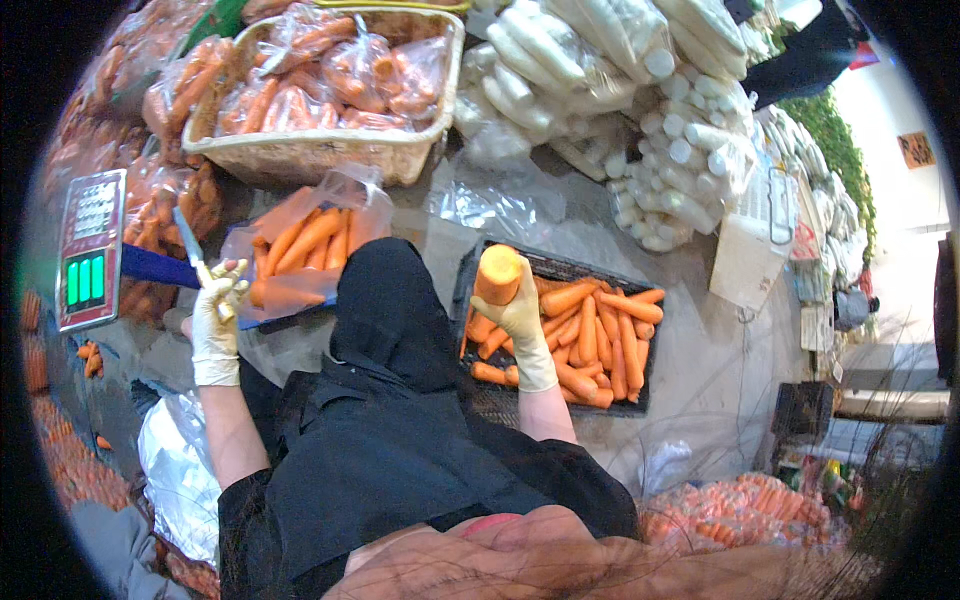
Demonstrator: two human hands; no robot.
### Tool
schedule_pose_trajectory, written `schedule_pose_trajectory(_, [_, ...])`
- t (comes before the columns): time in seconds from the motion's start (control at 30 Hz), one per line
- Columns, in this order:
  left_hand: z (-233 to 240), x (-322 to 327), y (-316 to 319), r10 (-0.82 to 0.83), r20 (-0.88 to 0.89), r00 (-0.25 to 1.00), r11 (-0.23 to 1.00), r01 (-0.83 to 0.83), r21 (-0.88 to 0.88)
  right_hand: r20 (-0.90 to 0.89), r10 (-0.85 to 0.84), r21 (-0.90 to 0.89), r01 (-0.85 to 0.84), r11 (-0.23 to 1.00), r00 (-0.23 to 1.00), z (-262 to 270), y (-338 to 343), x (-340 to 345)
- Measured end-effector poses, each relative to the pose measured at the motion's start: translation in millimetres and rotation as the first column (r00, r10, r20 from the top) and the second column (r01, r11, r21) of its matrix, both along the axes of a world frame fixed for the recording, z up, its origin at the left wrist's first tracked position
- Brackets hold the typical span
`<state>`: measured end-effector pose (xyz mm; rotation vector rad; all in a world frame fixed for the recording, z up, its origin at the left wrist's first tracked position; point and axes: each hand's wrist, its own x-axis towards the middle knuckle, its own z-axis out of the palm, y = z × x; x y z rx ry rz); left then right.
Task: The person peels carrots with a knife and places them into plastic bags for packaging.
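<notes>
My gloved left hand (215,322) grips a knife (187,234), its blade pointing up and away from me. In my gloved right hand (523,322) is a thick carrot (498,274), its pale orange cut end facing up towards me. Under that hand, a black plastic crate (487,407) holds many loose carrots (592,330). Beside my left hand lies an open clear plastic bag (367,199) of carrots, resting on a blue weighing platform (281,319). The scale's display panel (91,250), lit green, stands left of the knife.
A cream plastic tub (307,154) of bagged carrots stands ahead. Bagged white radishes (675,150) are piled at the far right. A white container (750,251), empty clear bags (495,199) and silvery plastic sheeting (176,472) lie around me. Another person's dark sleeve (810,56) shows upper right.
</notes>
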<state>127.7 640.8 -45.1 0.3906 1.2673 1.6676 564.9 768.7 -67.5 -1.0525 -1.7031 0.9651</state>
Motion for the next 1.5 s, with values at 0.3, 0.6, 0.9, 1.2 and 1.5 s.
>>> schedule_pose_trajectory(0.3, [2.7, -1.7, -11.2, 0.013, 0.061, 0.998, 0.998, -0.017, 0.056, 0.056, 0.128, -0.152, -0.118, 0.981, 0.99, 28.6, -6.8, -40.1])
schedule_pose_trajectory(0.6, [-3.1, -0.4, -6.9, 0.057, 0.074, 0.996, 0.998, -0.059, 0.022, -0.491, 0.085, -0.667, -0.437, 0.603, 0.867, 4.5, -18.2, -73.7])
schedule_pose_trajectory(0.9, [26.2, 58.3, 0.6, 0.18, -0.914, 0.363, 0.962, -0.261, 0.086, -0.876, -0.108, -0.482, -0.863, 0.148, 0.471, 8.3, -24.5, -126.3])
schedule_pose_trajectory(1.2, [51.1, 121.7, -17.5, -0.281, -0.922, 0.267, 0.959, 0.051, -0.278, -0.562, 0.002, -0.699, -0.476, 0.534, 0.827, -1.3, -34.6, -136.3])
schedule_pose_trajectory(1.5, [38.7, 116.1, -18.7, -0.646, -0.588, 0.486, 0.763, 0.433, -0.48, -0.57, -0.021, -0.647, -0.433, 0.628, 0.821, -9.2, -33.6, -133.3])
